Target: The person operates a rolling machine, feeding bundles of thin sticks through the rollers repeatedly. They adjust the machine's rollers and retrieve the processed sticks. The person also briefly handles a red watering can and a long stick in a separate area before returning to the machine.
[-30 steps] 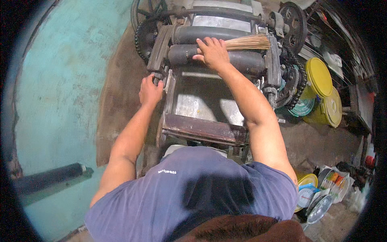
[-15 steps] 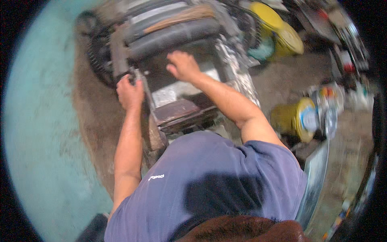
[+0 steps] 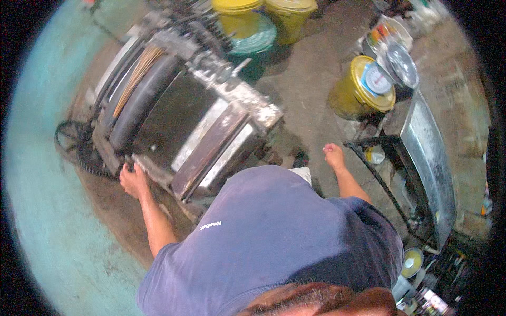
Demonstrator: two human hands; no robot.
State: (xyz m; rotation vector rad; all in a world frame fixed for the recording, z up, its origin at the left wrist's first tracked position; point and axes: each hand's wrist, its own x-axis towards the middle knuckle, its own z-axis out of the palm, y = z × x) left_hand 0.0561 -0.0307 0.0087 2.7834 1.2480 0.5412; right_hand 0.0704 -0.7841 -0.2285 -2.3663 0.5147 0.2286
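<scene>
My left hand (image 3: 134,180) is at the near left corner of an old roller machine (image 3: 234,87). Its fingers are closed about a small dark part there that I cannot make out. A dark roller (image 3: 146,102) crosses the machine, and a bundle of thin brown sticks (image 3: 138,79) lies along it. Nearer to me, a brown wooden bar (image 3: 211,147) runs across the frame. My right hand (image 3: 333,156) is away from the machine, above the floor between it and a metal-topped table. Its fingers are curled in; whatever they may hold is hidden.
The table (image 3: 429,163) with dark legs stands at my right. Beyond it is a yellow bucket (image 3: 350,97) bearing a round dial scale (image 3: 377,79). More yellow buckets (image 3: 290,21) and a green tub (image 3: 253,45) stand behind the machine. A spoked wheel (image 3: 71,139) juts out left.
My view has swung to the right, so the machine now appears farther left and tilted. My right hand has left the space over the machine and moved right. My left hand stays at the machine's corner.
</scene>
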